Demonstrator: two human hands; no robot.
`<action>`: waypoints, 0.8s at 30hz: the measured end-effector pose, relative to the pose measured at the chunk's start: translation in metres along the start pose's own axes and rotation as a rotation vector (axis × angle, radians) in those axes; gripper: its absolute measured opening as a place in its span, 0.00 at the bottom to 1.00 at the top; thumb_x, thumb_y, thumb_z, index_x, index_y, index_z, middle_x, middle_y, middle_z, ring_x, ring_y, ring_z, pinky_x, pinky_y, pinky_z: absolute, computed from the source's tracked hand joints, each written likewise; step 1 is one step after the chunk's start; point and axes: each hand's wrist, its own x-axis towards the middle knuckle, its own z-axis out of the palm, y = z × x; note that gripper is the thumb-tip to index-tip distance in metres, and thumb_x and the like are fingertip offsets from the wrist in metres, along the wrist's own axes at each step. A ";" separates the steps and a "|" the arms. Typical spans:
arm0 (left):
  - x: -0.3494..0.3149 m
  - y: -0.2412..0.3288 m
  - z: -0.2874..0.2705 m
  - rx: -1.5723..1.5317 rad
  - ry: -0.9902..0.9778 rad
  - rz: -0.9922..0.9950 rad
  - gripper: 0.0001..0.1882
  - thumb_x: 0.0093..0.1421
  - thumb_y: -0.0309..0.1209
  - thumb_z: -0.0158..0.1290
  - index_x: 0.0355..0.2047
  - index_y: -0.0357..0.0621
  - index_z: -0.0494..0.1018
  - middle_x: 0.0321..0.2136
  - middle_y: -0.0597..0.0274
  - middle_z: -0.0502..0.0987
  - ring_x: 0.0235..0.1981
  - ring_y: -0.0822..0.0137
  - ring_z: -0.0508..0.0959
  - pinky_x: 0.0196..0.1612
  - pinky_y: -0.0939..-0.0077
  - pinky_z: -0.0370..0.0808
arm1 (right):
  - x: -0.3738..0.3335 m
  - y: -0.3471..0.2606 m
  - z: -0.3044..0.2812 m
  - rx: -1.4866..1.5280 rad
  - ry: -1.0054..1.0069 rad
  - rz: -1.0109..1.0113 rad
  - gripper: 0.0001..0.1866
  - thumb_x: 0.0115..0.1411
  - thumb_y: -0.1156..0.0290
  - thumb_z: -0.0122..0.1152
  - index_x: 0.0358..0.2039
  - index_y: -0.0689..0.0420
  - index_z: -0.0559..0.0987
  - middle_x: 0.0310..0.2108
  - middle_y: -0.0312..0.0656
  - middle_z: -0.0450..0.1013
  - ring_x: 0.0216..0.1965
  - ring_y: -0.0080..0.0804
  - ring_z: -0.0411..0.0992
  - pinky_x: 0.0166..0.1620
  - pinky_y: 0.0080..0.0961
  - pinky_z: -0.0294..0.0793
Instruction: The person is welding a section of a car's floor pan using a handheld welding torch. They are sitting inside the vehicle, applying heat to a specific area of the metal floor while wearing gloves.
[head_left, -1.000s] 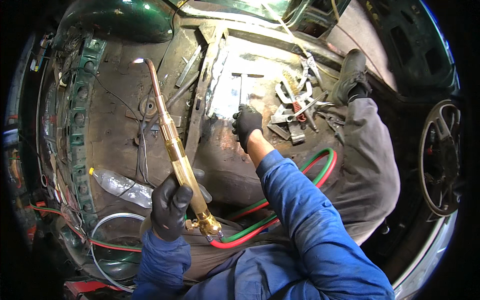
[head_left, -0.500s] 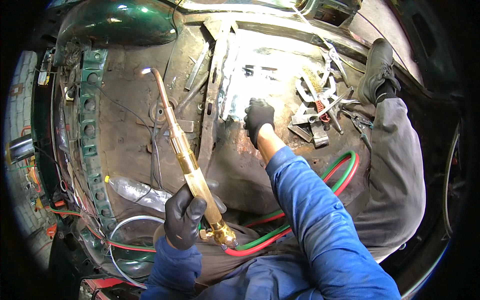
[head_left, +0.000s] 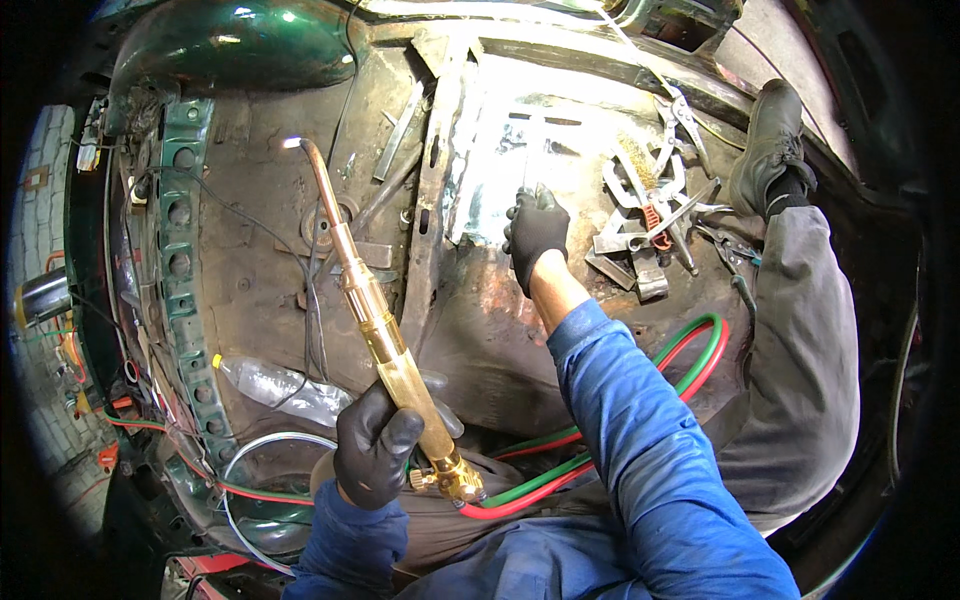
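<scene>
- Brass torch clenched in our left hand, lit tip at 11 o'clock.
- Right hand grasps a thin rod at 12.
- Risk: flame drifting onto the plastic bottle or hoses.

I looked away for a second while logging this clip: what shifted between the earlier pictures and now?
The right hand slid a little farther up the bright metal patch, fingertips now touching a thin rod lying on it. The left hand keeps its grip on the brass torch, tip still lit and pointing away. The red and green hoses, the clamps and pliers and the plastic bottle stayed put.
</scene>
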 end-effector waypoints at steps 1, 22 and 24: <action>0.001 0.001 0.001 0.001 -0.002 0.005 0.37 0.72 0.56 0.53 0.54 0.24 0.71 0.32 0.49 0.84 0.33 0.65 0.84 0.41 0.70 0.81 | 0.005 0.003 0.000 0.026 -0.007 -0.031 0.15 0.73 0.66 0.54 0.56 0.56 0.75 0.26 0.34 0.70 0.19 0.23 0.65 0.20 0.26 0.65; 0.017 -0.001 0.019 0.031 0.032 -0.033 0.38 0.70 0.58 0.54 0.53 0.26 0.71 0.30 0.49 0.84 0.32 0.63 0.85 0.39 0.68 0.82 | 0.078 0.052 -0.007 -0.359 -0.040 -0.211 0.12 0.73 0.63 0.57 0.50 0.56 0.76 0.26 0.36 0.70 0.22 0.26 0.65 0.23 0.29 0.63; 0.019 -0.001 0.022 0.028 0.040 -0.049 0.38 0.70 0.58 0.54 0.53 0.26 0.71 0.30 0.49 0.84 0.32 0.63 0.85 0.39 0.68 0.82 | 0.065 0.040 -0.004 -0.385 -0.072 -0.132 0.19 0.73 0.62 0.55 0.58 0.58 0.74 0.41 0.47 0.72 0.40 0.39 0.69 0.41 0.34 0.67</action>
